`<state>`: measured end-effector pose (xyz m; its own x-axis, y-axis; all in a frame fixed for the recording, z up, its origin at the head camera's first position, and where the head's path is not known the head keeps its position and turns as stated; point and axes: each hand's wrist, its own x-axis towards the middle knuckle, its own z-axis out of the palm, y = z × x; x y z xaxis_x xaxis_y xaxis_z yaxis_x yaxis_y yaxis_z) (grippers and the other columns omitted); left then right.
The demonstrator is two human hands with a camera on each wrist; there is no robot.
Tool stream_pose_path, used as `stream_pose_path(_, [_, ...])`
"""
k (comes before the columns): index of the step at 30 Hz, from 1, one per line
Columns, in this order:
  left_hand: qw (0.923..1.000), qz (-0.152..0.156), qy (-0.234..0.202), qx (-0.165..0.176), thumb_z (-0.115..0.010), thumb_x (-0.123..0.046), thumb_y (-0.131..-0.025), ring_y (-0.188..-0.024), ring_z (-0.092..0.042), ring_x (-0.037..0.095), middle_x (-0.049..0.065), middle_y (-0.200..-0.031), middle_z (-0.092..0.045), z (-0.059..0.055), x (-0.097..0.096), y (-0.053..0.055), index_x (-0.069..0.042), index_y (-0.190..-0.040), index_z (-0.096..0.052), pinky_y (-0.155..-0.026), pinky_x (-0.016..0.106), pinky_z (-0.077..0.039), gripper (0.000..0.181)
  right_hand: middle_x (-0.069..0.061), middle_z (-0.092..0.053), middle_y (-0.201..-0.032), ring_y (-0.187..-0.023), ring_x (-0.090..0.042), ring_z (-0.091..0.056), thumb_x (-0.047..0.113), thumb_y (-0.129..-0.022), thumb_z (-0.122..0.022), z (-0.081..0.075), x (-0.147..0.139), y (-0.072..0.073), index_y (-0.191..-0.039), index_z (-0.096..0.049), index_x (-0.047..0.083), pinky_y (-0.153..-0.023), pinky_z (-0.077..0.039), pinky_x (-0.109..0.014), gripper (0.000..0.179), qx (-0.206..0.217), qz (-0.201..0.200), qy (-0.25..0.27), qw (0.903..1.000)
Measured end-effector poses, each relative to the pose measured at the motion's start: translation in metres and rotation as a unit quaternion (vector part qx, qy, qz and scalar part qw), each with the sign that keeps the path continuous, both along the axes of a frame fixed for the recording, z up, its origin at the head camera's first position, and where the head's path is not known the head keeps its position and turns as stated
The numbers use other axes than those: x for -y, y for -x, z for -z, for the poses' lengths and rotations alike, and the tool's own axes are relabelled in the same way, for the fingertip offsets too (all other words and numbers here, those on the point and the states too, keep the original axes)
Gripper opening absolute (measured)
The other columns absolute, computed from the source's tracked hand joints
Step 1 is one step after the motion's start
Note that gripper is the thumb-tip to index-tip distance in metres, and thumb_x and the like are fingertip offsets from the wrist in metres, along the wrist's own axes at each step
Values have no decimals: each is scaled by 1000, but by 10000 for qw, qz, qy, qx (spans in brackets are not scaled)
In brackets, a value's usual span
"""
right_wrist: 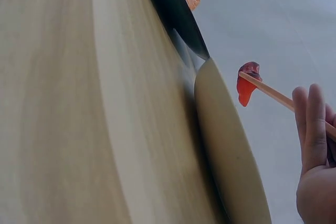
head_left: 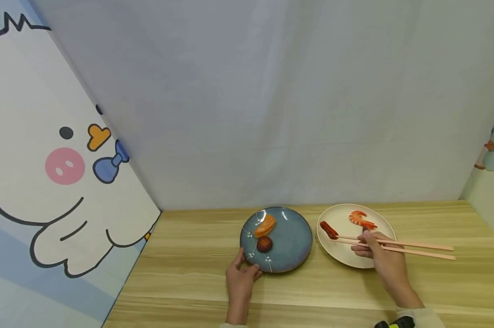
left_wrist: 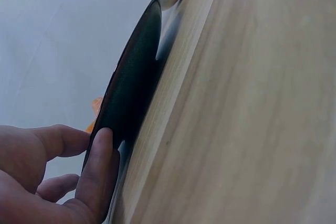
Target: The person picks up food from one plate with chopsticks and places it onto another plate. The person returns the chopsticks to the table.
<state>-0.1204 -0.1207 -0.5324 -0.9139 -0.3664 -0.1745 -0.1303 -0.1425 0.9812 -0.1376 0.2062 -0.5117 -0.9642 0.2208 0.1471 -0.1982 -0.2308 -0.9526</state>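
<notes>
My left hand grips the near-left rim of a blue plate, thumb and fingers at its edge. On that plate lie an orange salmon-like piece and a round brown mushroom-like piece. A pair of wooden chopsticks is held in my right hand, over the right side of a cream plate. Their tips pinch a glossy dark-red food piece, raised above the cream plate's left part. A shrimp lies on the cream plate, just beyond my right fingers.
Both plates stand side by side on a wooden table, near a grey-white cloth backdrop. A cartoon-printed panel borders the table's left side. A dark watch-like band is on the right wrist.
</notes>
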Motion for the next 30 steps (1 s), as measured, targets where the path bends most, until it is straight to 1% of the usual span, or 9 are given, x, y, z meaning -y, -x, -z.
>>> stream_pose_path(6, [10000, 7, -44, -40, -64, 26, -82, -72, -58, 10, 38, -142, -44, 1, 0, -1, 11, -156, -40, -65, 20, -64, 79, 1, -78, -90, -73, -11, -78, 6, -107, -60, 1, -7, -3, -95, -78, 13, -66, -66, -25, 23, -75, 55, 130, 9999])
stream_pose_path(11, [9998, 18, -101, -143, -64, 27, -81, -69, -57, 10, 37, -140, -45, 2, 1, -1, 13, -155, -39, -64, 19, -63, 79, 1, -79, -89, -73, -11, -78, 7, -107, -60, 2, -13, -5, -95, -79, 12, -67, -66, -25, 23, 13, 72, 79, 9999])
stream_pose_path(15, [9999, 10, -79, -105, -64, 27, -82, -70, -58, 9, 39, -144, -43, 1, 1, -1, 12, -156, -40, -64, 20, -64, 79, -1, -79, -88, -73, -11, -78, 8, -107, -61, 4, -18, -7, -97, -79, 7, -67, -66, -24, 20, 63, 72, 118, 9999])
stream_pose_path(19, [9999, -29, -72, -67, -64, 27, -81, -69, -58, 9, 39, -145, -43, 2, 0, 0, 11, -156, -40, -64, 20, -64, 80, 0, -79, -88, -73, -11, -78, 9, -107, -62, 10, -22, -6, -97, -78, 6, -67, -66, -25, 19, 84, 61, 146, 9998])
stream_pose_path(26, [10000, -89, -33, 0, -63, 27, -80, -67, -57, 10, 38, -141, -43, 6, -1, 4, 12, -156, -39, -65, 20, -65, 80, -1, -79, -89, -74, -12, -78, 11, -107, -62, 17, -30, -4, -99, -78, 2, -68, -66, -25, 20, -13, 78, 126, 9999])
stream_pose_path(28, [9999, -100, -24, 21, -64, 27, -80, -66, -57, 10, 36, -140, -44, 6, -1, 5, 11, -156, -40, -65, 21, -65, 81, 0, -79, -90, -74, -12, -78, 10, -107, -61, 18, -32, -3, -100, -78, 2, -68, -66, -25, 20, -28, 68, 97, 9999])
stream_pose_path(30, [9999, -112, -18, 27, -64, 27, -80, -66, -57, 10, 36, -140, -44, 7, -2, 6, 11, -156, -40, -65, 21, -65, 81, 0, -79, -90, -75, -12, -78, 10, -107, -61, 19, -34, -2, -99, -79, 6, -68, -66, -25, 19, -14, 50, 63, 10000])
